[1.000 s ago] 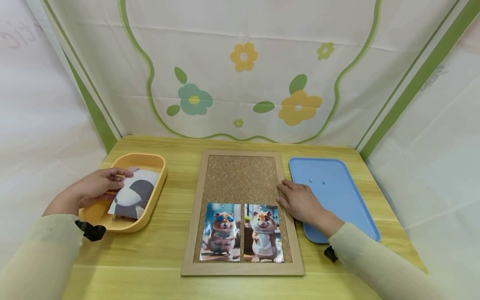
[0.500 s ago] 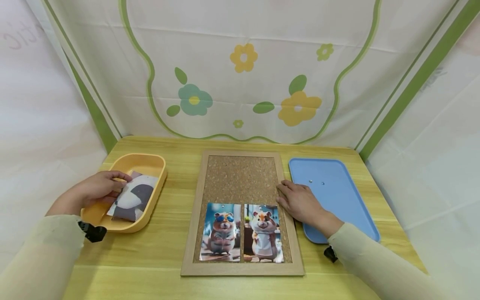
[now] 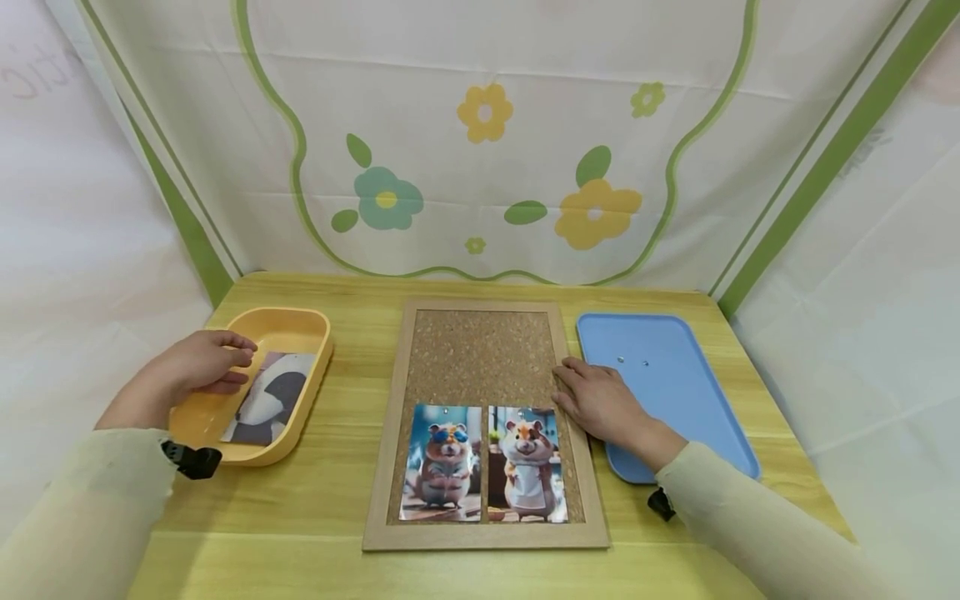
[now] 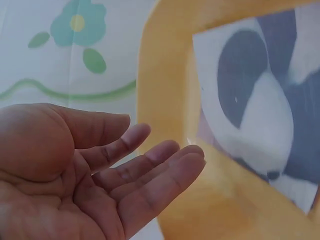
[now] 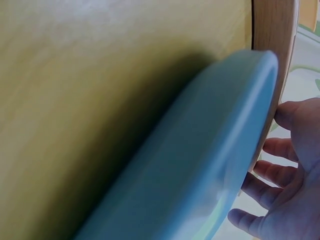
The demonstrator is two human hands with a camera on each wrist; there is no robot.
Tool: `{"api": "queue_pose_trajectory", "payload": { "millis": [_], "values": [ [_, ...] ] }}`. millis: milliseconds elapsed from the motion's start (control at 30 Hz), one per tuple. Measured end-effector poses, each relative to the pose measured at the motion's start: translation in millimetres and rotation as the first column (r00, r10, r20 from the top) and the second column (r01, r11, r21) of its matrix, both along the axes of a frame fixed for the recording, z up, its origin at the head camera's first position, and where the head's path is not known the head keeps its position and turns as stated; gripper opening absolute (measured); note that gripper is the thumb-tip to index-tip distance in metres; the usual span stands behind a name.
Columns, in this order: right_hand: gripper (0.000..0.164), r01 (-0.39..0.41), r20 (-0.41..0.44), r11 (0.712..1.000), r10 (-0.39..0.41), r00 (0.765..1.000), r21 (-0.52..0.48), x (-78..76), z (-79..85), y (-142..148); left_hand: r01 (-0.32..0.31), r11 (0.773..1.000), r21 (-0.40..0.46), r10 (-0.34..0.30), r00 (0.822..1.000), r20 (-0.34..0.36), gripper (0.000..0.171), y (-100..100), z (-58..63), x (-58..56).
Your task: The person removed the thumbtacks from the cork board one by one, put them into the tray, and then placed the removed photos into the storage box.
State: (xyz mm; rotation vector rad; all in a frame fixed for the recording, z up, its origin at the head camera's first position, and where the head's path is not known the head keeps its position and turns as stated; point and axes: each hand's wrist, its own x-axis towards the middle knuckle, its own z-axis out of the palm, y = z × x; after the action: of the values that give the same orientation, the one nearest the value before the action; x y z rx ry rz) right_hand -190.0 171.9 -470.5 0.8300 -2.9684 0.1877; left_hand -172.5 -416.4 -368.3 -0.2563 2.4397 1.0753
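My left hand (image 3: 206, 362) hovers over the left side of the yellow tray (image 3: 318, 367), its fingers loosely bent and holding nothing. Beside the fingertips, a picture card (image 3: 270, 396) with a grey-and-white panda-like face lies in the tray; in the left wrist view the card (image 4: 255, 95) is apart from the hand. My right hand (image 3: 600, 400) rests on the right edge of the corkboard (image 3: 483, 358), fingers extended. On the board's lower half are two hamster photos side by side, one with sunglasses (image 3: 442, 467) and one with a white apron (image 3: 527, 467).
A blue tray (image 3: 675, 400) stands right of the board, partly under my right forearm, with two small shiny pins (image 3: 632, 362) in it. Wood-grain table (image 3: 345, 517) surrounds everything. A white flowered cloth (image 3: 480, 183) hangs behind, with further cloth at both sides.
My left hand has let go of the panda-like card and drawn slightly left of it. The card now lies flatter in the yellow tray. My right hand stays on the board's edge.
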Motion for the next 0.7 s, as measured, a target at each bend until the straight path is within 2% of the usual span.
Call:
{"api": "queue_pose_trajectory", "payload": {
  "millis": [200,300,367,500,700],
  "values": [
    [0.054,0.009,0.004,1.000,-0.009,1.000,0.009,-1.2,-0.1,0.3,0.094,0.989,-0.116,-0.106,0.989,-0.105,0.049,32.5,6.5,2.2],
    [0.054,0.015,0.010,1.000,-0.015,1.000,0.009,-1.2,-0.2,0.0,0.135,0.976,-0.173,-0.163,0.973,-0.161,0.048,52.2,8.8,5.2],
    [0.054,0.018,0.014,1.000,-0.018,1.000,0.009,-1.2,-0.4,-0.2,0.157,0.959,-0.235,-0.207,0.956,-0.208,0.047,65.5,9.0,8.3],
    [0.054,0.019,0.013,1.000,-0.019,1.000,0.012,-1.3,-1.0,-0.9,0.169,0.927,-0.334,-0.266,0.926,-0.269,0.042,93.8,6.7,16.1],
    [0.054,0.022,0.014,1.000,-0.023,1.000,0.012,-1.0,0.0,-3.3,0.166,0.915,-0.367,-0.292,0.900,-0.322,0.038,126.3,1.8,27.7]
  ]
}}
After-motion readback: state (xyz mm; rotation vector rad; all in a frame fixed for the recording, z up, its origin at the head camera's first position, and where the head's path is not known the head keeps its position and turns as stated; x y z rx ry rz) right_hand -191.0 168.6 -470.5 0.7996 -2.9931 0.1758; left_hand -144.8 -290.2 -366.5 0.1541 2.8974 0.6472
